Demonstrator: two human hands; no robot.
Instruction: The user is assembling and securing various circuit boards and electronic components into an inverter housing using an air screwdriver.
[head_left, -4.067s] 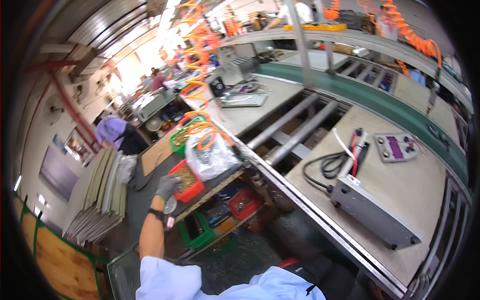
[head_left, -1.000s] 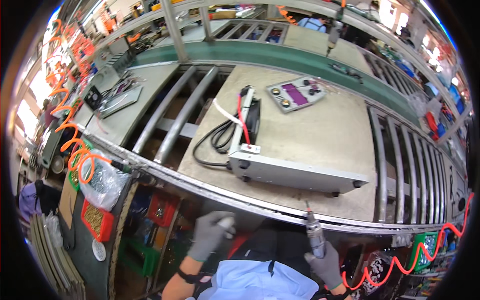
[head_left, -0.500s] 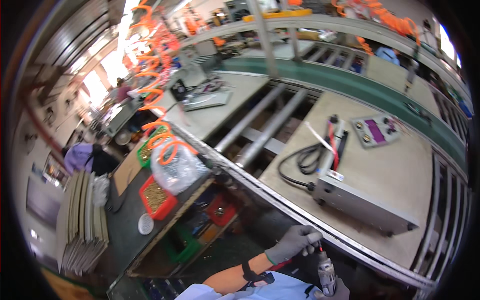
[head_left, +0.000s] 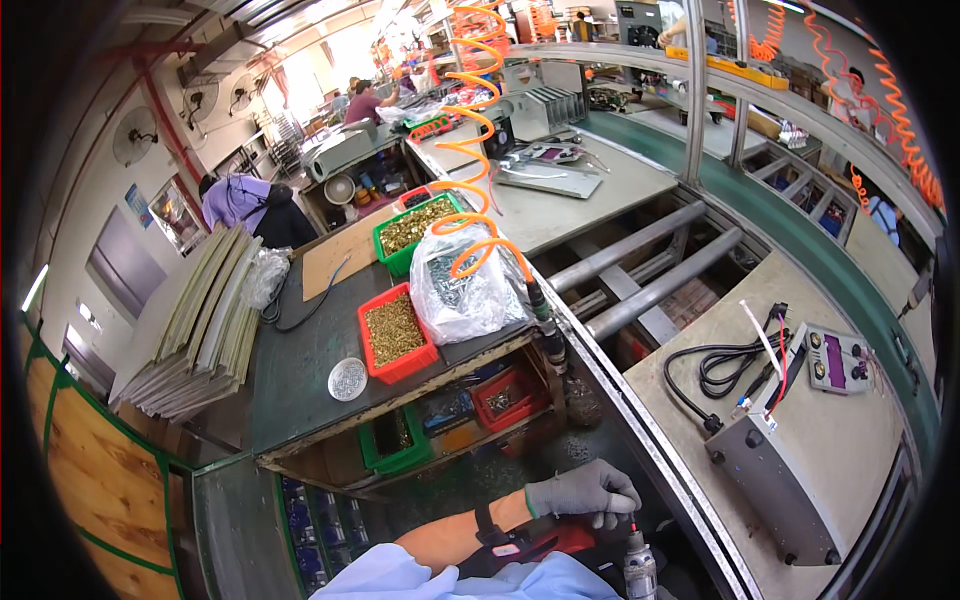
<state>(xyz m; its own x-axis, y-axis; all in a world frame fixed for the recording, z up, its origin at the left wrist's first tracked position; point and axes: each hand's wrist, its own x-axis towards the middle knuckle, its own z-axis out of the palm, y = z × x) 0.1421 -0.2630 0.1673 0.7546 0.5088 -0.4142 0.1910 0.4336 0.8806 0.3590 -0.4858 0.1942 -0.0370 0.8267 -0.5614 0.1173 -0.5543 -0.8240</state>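
My left hand [head_left: 588, 495], in a grey glove, is closed with its fingertips together just above the tip of a power screwdriver [head_left: 640, 572]. Whatever the fingers pinch, if anything, is too small to make out. The screwdriver points upward, with a thin red-marked bit [head_left: 633, 524] at its tip. Its body runs out at the lower edge, where my right hand grips it, nearly all cut off from view. To the right, a long grey metal case [head_left: 775, 480] lies on a board, with a black cable [head_left: 690, 385] and red and white wires at its far end.
A dark workbench [head_left: 300, 385] at left bears a red bin of brass screws [head_left: 395, 332], a green bin [head_left: 410, 232], a clear plastic bag [head_left: 465, 290] and a round dish [head_left: 347, 380]. Orange coiled hose [head_left: 478, 120] hangs over it. Metal rollers [head_left: 665, 280] and a purple-marked plate [head_left: 838, 360] are at right.
The view has swung left, so the bench and the case appear farther right. My left hand stays close to the screwdriver's tip. My right hand has dropped mostly below the lower edge.
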